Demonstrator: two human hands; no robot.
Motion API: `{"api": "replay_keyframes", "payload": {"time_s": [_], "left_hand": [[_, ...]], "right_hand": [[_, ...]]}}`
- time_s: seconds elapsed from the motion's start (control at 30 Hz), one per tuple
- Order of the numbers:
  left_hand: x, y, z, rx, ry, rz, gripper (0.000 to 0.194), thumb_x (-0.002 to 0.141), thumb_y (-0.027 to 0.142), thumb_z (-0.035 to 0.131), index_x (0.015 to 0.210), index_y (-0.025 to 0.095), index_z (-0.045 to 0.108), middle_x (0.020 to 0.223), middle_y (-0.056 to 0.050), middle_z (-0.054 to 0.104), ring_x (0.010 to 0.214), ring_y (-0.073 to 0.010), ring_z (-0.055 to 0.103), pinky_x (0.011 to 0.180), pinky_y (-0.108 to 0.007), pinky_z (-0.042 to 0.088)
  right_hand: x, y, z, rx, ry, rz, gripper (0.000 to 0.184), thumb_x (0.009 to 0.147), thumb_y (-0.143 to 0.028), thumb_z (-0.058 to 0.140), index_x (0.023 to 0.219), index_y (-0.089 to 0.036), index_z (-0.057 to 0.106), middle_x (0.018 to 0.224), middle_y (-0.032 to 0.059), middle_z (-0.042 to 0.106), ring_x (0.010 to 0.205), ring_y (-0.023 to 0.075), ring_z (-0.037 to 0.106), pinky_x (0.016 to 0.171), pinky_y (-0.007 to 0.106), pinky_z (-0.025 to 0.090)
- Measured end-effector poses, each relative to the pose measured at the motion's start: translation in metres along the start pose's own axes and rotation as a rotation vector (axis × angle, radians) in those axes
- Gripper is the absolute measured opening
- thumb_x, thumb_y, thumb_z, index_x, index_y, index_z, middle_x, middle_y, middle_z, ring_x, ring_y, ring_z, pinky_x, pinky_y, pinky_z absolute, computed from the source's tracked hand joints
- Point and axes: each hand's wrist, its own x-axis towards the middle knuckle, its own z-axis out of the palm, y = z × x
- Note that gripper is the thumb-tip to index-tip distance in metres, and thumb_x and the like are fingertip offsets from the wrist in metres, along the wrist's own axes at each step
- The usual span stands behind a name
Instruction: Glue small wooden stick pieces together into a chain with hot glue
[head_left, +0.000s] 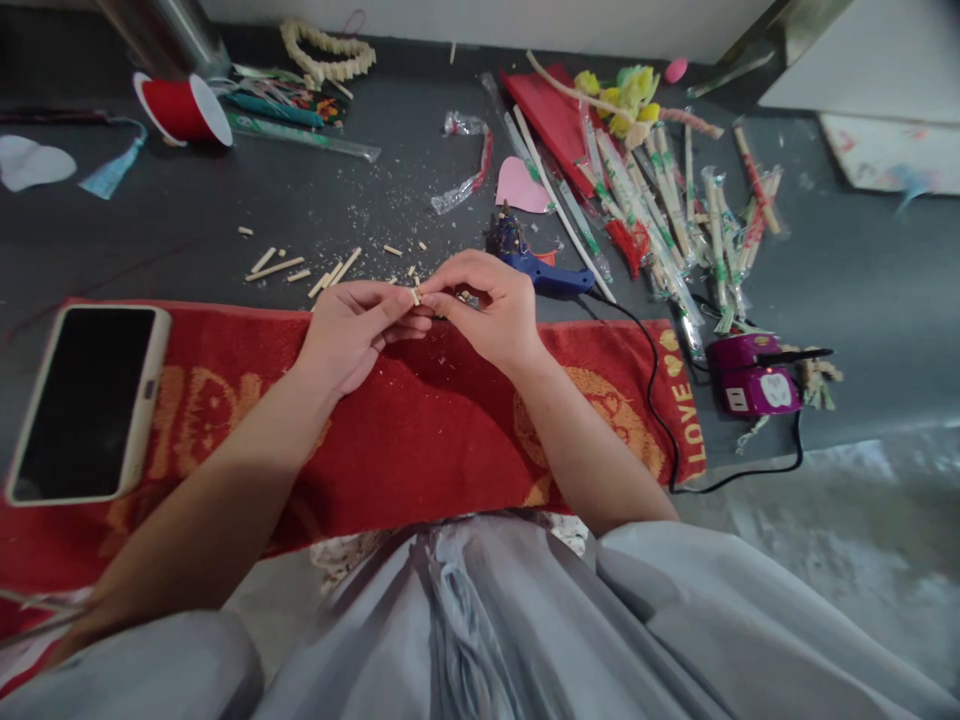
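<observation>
My left hand (356, 330) is closed in a pinch on a small pale piece of wooden stick (417, 297) above the red towel's far edge. From the other side, the thumb and fingertips of my right hand (491, 308) pinch at the same piece, so both hands meet on it. Fingers cover most of the piece. Just beyond my left hand lie several short cut wooden sticks (274, 269) and scattered crumbs. A blue glue gun (551, 275) rests right behind my right hand, nozzle pointing away.
A phone (86, 400) lies on the red towel (420, 440) at left. Behind are a red ribbon spool (184, 108) and a pink paper heart (522, 186). Wrapped chopsticks (652, 200) are heaped at right, near a purple power socket (756, 375) with a black cord (660, 400).
</observation>
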Motion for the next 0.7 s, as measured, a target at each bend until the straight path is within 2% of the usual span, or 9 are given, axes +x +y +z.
{"api": "replay_keyframes", "payload": {"time_s": [0.1,0.2,0.3,0.4,0.53,0.7], "left_hand": [[0.0,0.001,0.001,-0.013,0.003,-0.017,0.015,0.075,0.024,0.079,0.069,0.014,0.07,0.06,-0.001,0.07,0.057,-0.011,0.069,0.063,-0.023,0.059],[0.002,0.001,0.002,-0.029,0.033,-0.042,0.014,0.08,0.024,0.074,0.071,0.014,0.07,0.064,-0.001,0.071,0.058,-0.0099,0.069,0.062,-0.021,0.059],[0.003,0.002,0.002,-0.033,0.05,-0.044,0.014,0.083,0.025,0.071,0.073,0.014,0.069,0.068,-0.002,0.073,0.061,-0.0099,0.069,0.062,-0.02,0.059],[0.004,0.002,0.002,-0.028,0.062,-0.048,0.012,0.083,0.024,0.07,0.074,0.015,0.069,0.066,-0.001,0.071,0.059,-0.0096,0.069,0.061,-0.02,0.059],[0.004,-0.001,0.001,-0.072,0.057,-0.007,0.008,0.079,0.023,0.074,0.076,0.017,0.07,0.066,0.0,0.071,0.057,-0.01,0.067,0.057,-0.022,0.06],[0.003,-0.006,0.001,-0.049,0.039,0.087,0.019,0.068,0.029,0.082,0.078,0.017,0.072,0.074,-0.001,0.074,0.06,-0.0109,0.069,0.056,-0.023,0.061]], "right_hand": [[-0.001,0.001,0.002,0.01,-0.011,0.052,0.011,0.088,-0.028,0.067,0.083,-0.02,0.073,0.082,-0.0004,0.072,0.079,0.0105,0.065,0.074,0.026,0.052],[-0.002,0.003,0.004,0.039,-0.001,0.126,0.019,0.092,-0.036,0.062,0.088,-0.02,0.072,0.087,0.0011,0.073,0.082,0.0117,0.066,0.076,0.028,0.053],[-0.002,0.002,0.007,0.05,0.029,0.166,0.025,0.093,-0.042,0.059,0.087,-0.02,0.07,0.085,0.0014,0.072,0.079,0.0115,0.064,0.073,0.027,0.052],[-0.002,-0.004,0.007,-0.023,0.03,0.139,0.021,0.087,-0.04,0.067,0.083,-0.02,0.068,0.081,0.0004,0.07,0.074,0.0107,0.061,0.07,0.027,0.051],[-0.001,-0.011,0.006,-0.156,0.006,0.072,0.016,0.081,-0.034,0.074,0.079,-0.02,0.066,0.079,0.0008,0.069,0.078,0.0132,0.061,0.079,0.03,0.051],[-0.003,-0.009,0.005,-0.224,-0.024,0.073,0.016,0.083,-0.035,0.071,0.078,-0.021,0.064,0.081,0.0021,0.067,0.081,0.0155,0.06,0.082,0.034,0.051]]}}
